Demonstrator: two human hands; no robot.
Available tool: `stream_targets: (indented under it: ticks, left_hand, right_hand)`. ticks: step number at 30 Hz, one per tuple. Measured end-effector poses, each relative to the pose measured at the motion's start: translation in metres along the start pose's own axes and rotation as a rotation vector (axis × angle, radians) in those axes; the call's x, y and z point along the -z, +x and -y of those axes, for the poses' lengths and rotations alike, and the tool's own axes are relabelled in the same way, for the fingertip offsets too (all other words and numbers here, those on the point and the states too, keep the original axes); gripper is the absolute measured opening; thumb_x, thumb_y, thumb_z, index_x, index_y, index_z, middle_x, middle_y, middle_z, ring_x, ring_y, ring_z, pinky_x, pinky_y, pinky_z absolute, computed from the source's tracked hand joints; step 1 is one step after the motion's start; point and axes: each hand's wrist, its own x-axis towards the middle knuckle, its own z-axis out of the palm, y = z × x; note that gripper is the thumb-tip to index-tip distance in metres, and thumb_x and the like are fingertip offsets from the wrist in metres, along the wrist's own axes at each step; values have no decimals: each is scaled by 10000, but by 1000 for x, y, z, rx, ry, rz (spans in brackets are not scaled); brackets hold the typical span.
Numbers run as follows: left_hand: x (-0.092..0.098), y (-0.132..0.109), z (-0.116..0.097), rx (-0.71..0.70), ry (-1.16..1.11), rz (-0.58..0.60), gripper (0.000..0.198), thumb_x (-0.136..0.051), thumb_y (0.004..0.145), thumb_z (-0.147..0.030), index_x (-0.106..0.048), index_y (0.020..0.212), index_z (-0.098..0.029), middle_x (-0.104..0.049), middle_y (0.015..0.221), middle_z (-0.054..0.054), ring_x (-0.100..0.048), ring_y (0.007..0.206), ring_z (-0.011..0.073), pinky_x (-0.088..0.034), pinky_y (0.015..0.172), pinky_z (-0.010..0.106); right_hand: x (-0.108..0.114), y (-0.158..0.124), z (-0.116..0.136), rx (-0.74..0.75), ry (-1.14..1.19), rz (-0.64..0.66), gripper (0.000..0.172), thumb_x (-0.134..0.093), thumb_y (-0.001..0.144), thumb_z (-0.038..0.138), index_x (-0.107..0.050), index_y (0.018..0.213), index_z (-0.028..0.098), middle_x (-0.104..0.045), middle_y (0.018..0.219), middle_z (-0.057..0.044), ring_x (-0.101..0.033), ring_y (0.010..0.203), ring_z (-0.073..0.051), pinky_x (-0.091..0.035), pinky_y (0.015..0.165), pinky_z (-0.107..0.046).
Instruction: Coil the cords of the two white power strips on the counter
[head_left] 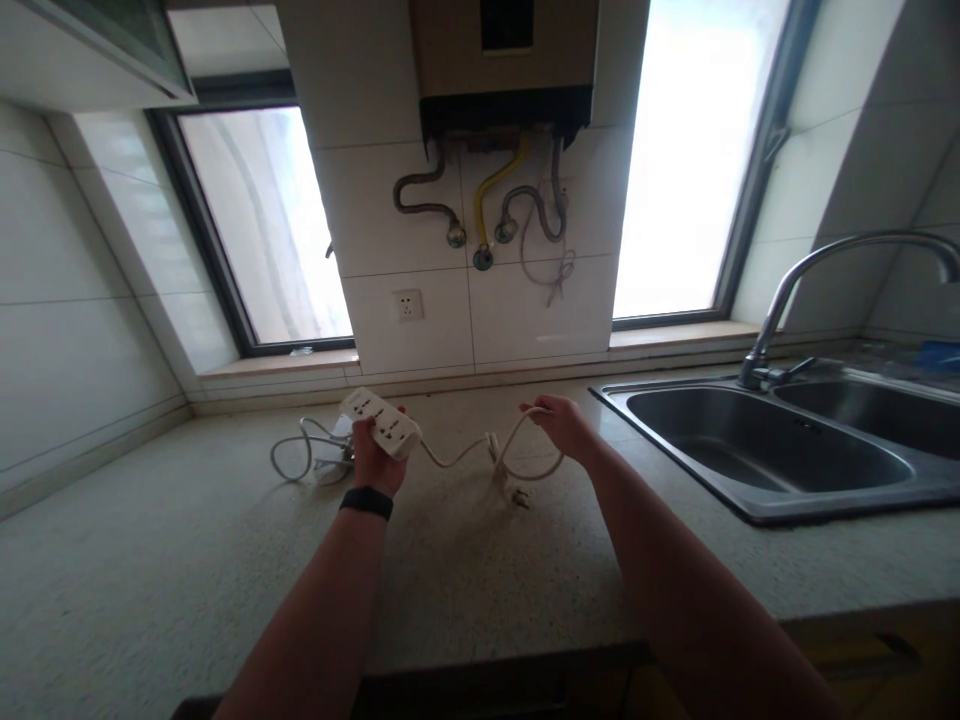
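A white power strip (400, 432) is gripped in my left hand (377, 465), its row of sockets facing up and its body tilted above the countertop. My right hand (564, 425) pinches a loop of the strip's white cord (551, 470) to the right. Between the hands the cord runs loosely, partly bundled, and a plug (519, 496) with bare prongs hangs at the lower end of that bundle. Just left of my left hand, another white cable (289, 462) lies coiled on the counter, partly hidden behind the hand.
A speckled countertop (465, 590) stretches under both hands. To the right sits a steel double sink (675, 480) with a tall faucet (780, 290). On the wall ahead are a socket (408, 305) and a water heater (502, 70) with hoses and valves below.
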Motion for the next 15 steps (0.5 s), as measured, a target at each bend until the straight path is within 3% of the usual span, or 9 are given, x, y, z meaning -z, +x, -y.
stream_targets:
  ticks: [4,7,10,13,15]
  left_hand:
    - [-4,-1,23,-197,286,63,326,-615,863,-360,-511,1104,-167,-564,945,29,-562,835,146,-492,741,266]
    - [-4,-4,34,-441,663,222,427,-666,852,-395,-494,1153,-145,-558,989,49,-533,893,153,-473,799,267]
    - [-6,-10,33,-763,1132,326,441,-619,912,-367,-485,1257,-127,-580,1105,101,-544,986,183,-454,890,290]
    - [-4,-12,25,-1053,1503,232,524,-585,934,-364,-455,1396,-153,-580,1187,105,-529,1082,229,-435,960,331]
    - [0,-10,19,-1139,1685,146,646,-570,944,-358,-361,1537,-205,-571,1202,73,-493,1107,242,-419,992,351]
  right_hand:
    - [-13,-1,20,-154,380,-14,450,-613,758,554,-559,722,108,-553,691,-39,-357,556,-84,-237,505,-240]
    - [-24,-6,40,-203,574,27,474,-651,754,569,-563,798,105,-509,687,-18,-271,482,-59,-151,438,-234]
    - [-25,-10,52,-73,585,25,486,-698,783,550,-576,738,82,-543,685,-53,-283,469,-44,-144,429,-230]
    - [-11,-10,57,79,552,-86,475,-718,815,519,-611,702,70,-519,625,-54,-295,479,-42,-174,436,-220]
    - [5,-8,58,111,566,-296,467,-717,840,516,-600,696,87,-374,530,-3,-280,475,-52,-178,441,-218]
